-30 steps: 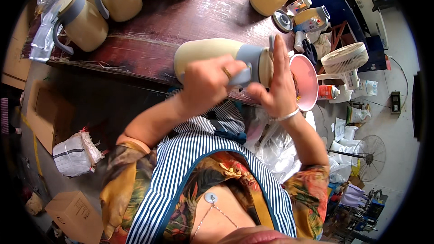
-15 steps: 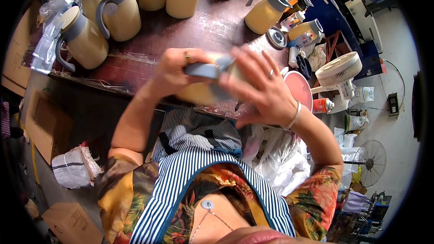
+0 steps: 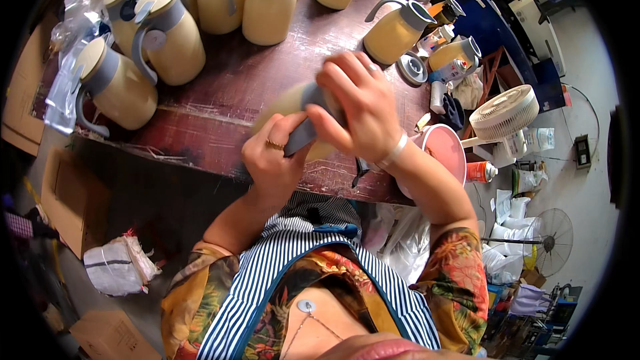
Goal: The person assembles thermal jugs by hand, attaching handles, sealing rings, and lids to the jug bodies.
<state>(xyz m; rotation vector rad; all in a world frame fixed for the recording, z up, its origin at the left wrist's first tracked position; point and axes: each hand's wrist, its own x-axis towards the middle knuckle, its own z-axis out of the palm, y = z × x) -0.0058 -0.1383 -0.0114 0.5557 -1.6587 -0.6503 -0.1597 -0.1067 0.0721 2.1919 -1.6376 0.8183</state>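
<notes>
I hold a cream jug (image 3: 288,108) with a grey handle over the near edge of the dark wooden table (image 3: 220,137). My left hand (image 3: 272,160), a ring on one finger, grips the jug's grey handle from below. My right hand (image 3: 357,108), a bracelet at the wrist, lies over the jug's top end and covers it. Most of the jug is hidden behind both hands.
Several finished cream jugs (image 3: 167,40) stand at the table's left and back, two more (image 3: 399,30) at the right with a loose grey lid (image 3: 412,68). A pink basin (image 3: 445,152), a white fan (image 3: 503,113) and a spray can (image 3: 481,172) sit right. Cardboard boxes (image 3: 73,200) lie on the floor left.
The jug swung from lying sideways toward the right to pointing up and away. My left hand slid from its body to the handle; my right hand moved over its top.
</notes>
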